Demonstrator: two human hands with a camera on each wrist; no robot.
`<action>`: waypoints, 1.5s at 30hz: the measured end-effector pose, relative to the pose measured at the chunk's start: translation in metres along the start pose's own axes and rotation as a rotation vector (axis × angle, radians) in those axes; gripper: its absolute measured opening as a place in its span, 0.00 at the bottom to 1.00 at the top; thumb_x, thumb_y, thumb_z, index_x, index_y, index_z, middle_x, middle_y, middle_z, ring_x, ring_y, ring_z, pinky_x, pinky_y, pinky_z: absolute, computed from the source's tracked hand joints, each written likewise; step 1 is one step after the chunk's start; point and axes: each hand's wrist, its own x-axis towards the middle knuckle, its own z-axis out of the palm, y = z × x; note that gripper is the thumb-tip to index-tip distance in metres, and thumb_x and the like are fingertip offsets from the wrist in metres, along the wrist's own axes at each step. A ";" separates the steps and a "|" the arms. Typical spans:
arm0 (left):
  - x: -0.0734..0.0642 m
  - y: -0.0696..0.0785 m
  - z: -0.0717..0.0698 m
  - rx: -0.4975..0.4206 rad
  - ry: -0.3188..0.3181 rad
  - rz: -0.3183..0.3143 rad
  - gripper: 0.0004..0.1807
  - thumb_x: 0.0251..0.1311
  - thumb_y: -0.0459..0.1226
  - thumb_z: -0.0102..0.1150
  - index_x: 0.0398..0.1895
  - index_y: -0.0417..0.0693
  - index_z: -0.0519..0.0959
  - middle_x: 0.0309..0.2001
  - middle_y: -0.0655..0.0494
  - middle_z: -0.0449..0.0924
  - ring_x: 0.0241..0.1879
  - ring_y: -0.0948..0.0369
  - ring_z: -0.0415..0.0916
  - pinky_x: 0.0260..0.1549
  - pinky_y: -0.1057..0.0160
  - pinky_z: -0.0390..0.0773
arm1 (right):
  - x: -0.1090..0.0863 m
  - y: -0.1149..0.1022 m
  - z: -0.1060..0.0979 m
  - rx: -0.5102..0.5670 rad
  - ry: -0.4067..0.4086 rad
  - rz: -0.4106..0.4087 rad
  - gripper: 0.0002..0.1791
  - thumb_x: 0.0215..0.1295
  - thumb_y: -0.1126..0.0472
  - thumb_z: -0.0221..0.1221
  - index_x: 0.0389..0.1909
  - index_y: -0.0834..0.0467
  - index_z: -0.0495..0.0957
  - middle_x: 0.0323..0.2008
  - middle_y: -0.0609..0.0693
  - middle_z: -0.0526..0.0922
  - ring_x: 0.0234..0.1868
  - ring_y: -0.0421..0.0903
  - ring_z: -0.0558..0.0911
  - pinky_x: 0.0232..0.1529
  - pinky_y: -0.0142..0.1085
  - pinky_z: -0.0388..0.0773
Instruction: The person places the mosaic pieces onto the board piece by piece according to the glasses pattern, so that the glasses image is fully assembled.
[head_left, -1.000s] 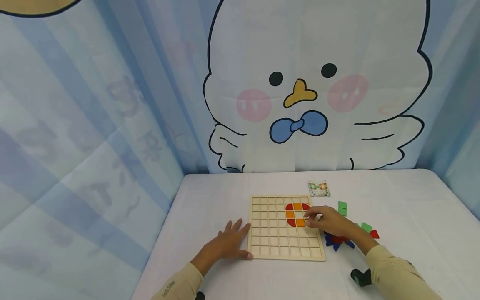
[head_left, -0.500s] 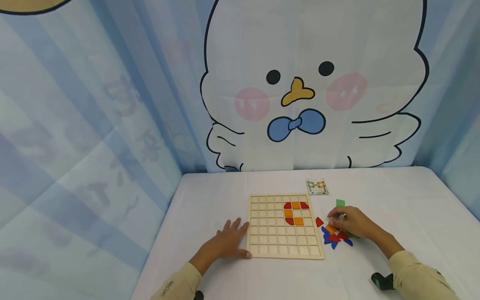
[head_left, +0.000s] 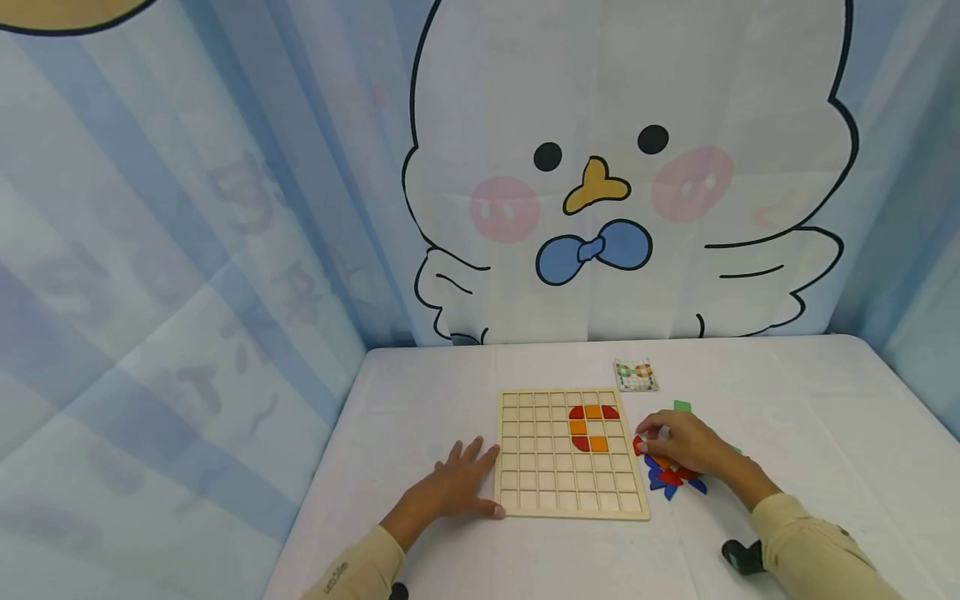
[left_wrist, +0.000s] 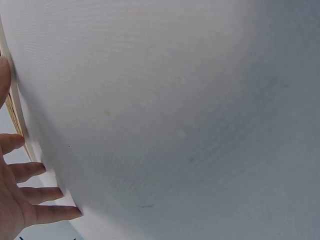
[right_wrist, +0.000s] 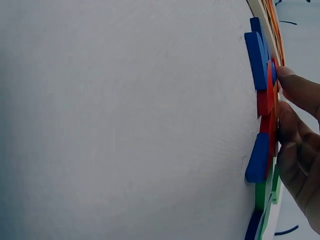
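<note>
So my left hand (head_left: 459,485) is spread wide, touching the grid board (head_left: 570,481) just right of it. Right hand's (head_left: 686,442) fingertips are curled in at a red piece (head_left: 637,447), can't tell if it's properly pinched. Loose pile (head_left: 668,477) pokes out under that hand.

So the right hand (head_left: 686,440) is off the grid board (head_left: 555,483) now. A second ago it was over the board's right side. Half a second ago it was over the loose pile with the red piece (head_left: 637,446) beside the board lying uncovered, but now it's further left, fingertips right at that piece, partly hiding it.
</note>
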 end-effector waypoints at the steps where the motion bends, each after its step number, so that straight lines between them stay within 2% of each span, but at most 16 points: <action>1: 0.000 0.000 0.000 -0.002 0.000 0.000 0.56 0.48 0.64 0.69 0.79 0.58 0.57 0.80 0.45 0.50 0.77 0.35 0.48 0.65 0.29 0.61 | 0.001 0.000 0.000 -0.001 -0.002 0.007 0.15 0.63 0.54 0.68 0.49 0.55 0.84 0.34 0.45 0.79 0.35 0.43 0.73 0.31 0.30 0.73; 6: 0.000 0.000 0.000 -0.001 -0.001 -0.001 0.56 0.48 0.65 0.69 0.79 0.58 0.57 0.80 0.45 0.50 0.77 0.35 0.48 0.65 0.29 0.61 | 0.001 0.000 0.001 -0.012 -0.001 0.020 0.17 0.62 0.54 0.69 0.49 0.56 0.85 0.34 0.45 0.78 0.35 0.43 0.73 0.30 0.30 0.71; 16: -0.001 0.001 -0.001 -0.002 0.007 0.000 0.56 0.49 0.64 0.69 0.79 0.57 0.58 0.80 0.45 0.51 0.77 0.35 0.48 0.65 0.29 0.61 | 0.003 -0.001 0.002 -0.018 -0.020 0.050 0.20 0.59 0.47 0.71 0.47 0.54 0.86 0.37 0.46 0.81 0.37 0.44 0.74 0.35 0.35 0.73; 21: 0.000 -0.001 0.001 0.005 0.010 0.000 0.56 0.48 0.65 0.69 0.79 0.58 0.57 0.80 0.45 0.50 0.77 0.35 0.47 0.65 0.29 0.61 | 0.004 -0.002 0.000 -0.033 -0.036 0.035 0.22 0.59 0.47 0.71 0.49 0.55 0.86 0.38 0.46 0.81 0.38 0.44 0.73 0.36 0.36 0.71; 27: -0.001 -0.001 0.000 -0.008 0.009 0.008 0.56 0.48 0.65 0.69 0.79 0.58 0.57 0.80 0.45 0.50 0.77 0.35 0.47 0.65 0.29 0.61 | 0.006 -0.004 -0.001 -0.048 -0.055 0.010 0.16 0.59 0.49 0.71 0.43 0.53 0.84 0.37 0.45 0.81 0.37 0.43 0.74 0.38 0.35 0.73; 31: -0.002 0.000 0.000 -0.013 0.011 0.007 0.56 0.48 0.65 0.69 0.79 0.58 0.57 0.80 0.45 0.51 0.77 0.35 0.47 0.65 0.29 0.61 | 0.007 -0.004 -0.001 -0.011 -0.070 0.014 0.14 0.58 0.51 0.72 0.39 0.52 0.81 0.33 0.44 0.78 0.34 0.43 0.74 0.34 0.33 0.74; 36: -0.003 0.001 -0.001 -0.004 0.017 0.009 0.56 0.48 0.64 0.69 0.79 0.57 0.58 0.80 0.44 0.51 0.77 0.35 0.48 0.65 0.29 0.61 | 0.007 -0.004 -0.001 0.021 -0.088 0.004 0.15 0.60 0.56 0.71 0.47 0.54 0.83 0.33 0.45 0.78 0.34 0.43 0.73 0.31 0.30 0.74; 40: -0.004 0.001 -0.002 0.001 0.019 0.011 0.56 0.49 0.64 0.69 0.79 0.57 0.58 0.80 0.44 0.51 0.77 0.35 0.49 0.65 0.29 0.62 | 0.006 -0.007 -0.003 0.005 -0.084 0.015 0.20 0.59 0.59 0.70 0.53 0.57 0.83 0.38 0.46 0.80 0.37 0.44 0.74 0.36 0.33 0.77; 45: -0.005 0.003 -0.003 -0.007 0.014 0.012 0.55 0.49 0.64 0.69 0.79 0.56 0.58 0.80 0.44 0.51 0.77 0.35 0.49 0.65 0.29 0.62 | 0.005 -0.009 -0.003 -0.055 -0.053 0.040 0.19 0.59 0.55 0.71 0.50 0.56 0.83 0.41 0.47 0.82 0.41 0.44 0.75 0.48 0.44 0.80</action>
